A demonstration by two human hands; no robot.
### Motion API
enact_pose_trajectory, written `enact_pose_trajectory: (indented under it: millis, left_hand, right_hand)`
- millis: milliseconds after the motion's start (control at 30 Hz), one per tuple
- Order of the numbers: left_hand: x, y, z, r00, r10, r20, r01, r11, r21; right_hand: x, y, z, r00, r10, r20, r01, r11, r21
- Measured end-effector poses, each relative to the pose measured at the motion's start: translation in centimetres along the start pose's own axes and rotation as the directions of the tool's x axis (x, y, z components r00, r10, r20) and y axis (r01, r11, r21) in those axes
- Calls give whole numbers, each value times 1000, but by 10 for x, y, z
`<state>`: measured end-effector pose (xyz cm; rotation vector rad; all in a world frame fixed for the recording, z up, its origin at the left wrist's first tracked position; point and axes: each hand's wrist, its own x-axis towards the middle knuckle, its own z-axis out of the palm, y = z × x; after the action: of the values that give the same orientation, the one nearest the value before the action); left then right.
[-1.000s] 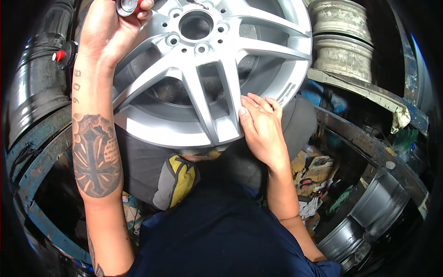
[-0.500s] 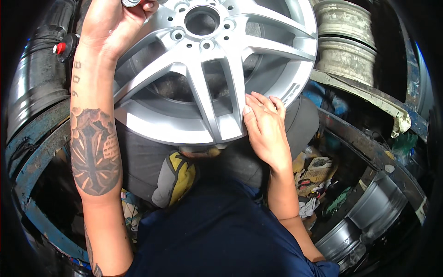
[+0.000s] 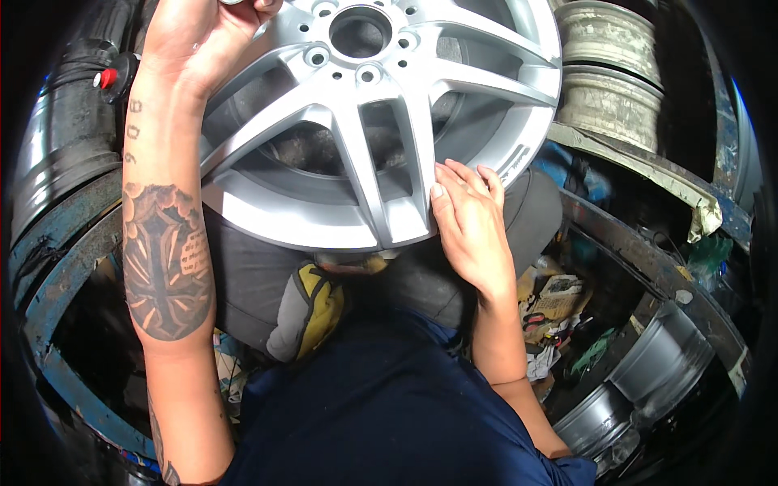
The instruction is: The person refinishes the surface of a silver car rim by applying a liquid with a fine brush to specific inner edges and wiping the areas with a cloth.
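Right hand (image 3: 470,223) spread flat on silver alloy wheel (image 3: 365,121) rim edge, left hand (image 3: 203,36) gripping far side, stacked rims (image 3: 608,73) close behind.

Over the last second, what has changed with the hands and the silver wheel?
The left hand slid up toward the picture's top edge, and the small red-and-silver object in its fingers is now almost out of view. The silver alloy wheel sits slightly higher in the picture. The right hand stayed flat against the wheel's lower rim beside a spoke.

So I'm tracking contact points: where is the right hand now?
The right hand lies flat on the silver alloy wheel's lower right rim, beside a spoke, centre-right in the head view.
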<state>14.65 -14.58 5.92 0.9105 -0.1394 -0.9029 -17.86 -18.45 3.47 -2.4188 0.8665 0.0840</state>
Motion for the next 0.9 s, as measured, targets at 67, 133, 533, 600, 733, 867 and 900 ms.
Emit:
enact_pose_trajectory:
  millis: [67,133,533,600,733,867,900]
  left_hand:
    - [-3,-2,7,994,35,-106,-33,999,25]
    - [-12,-6,12,994,91,-62,-85,992,98]
    - [-3,-2,-1,998,60,20,-61,993,102]
    - [-1,-1,-3,999,30,29,-33,994,100]
    - [6,6,-16,996,-28,79,19,993,114]
    - [16,8,-28,982,-104,154,86,989,120]
    - [16,11,-32,977,-123,173,101,986,129]
  right_hand:
    - [2,1,-2,1000,-2,11,2,1000,-11]
    - [7,2,-5,999,11,31,-12,999,51]
    - [-3,-5,0,979,101,-177,-65,978,200]
    - [-20,-15,2,879,401,-258,-64,636,769]
    - [-40,-12,3,859,508,53,-370,549,750]
    - [-29,-11,-7,828,421,370,-547,464,697]
    - [-26,-10,-7,823,436,363,-549,447,706]
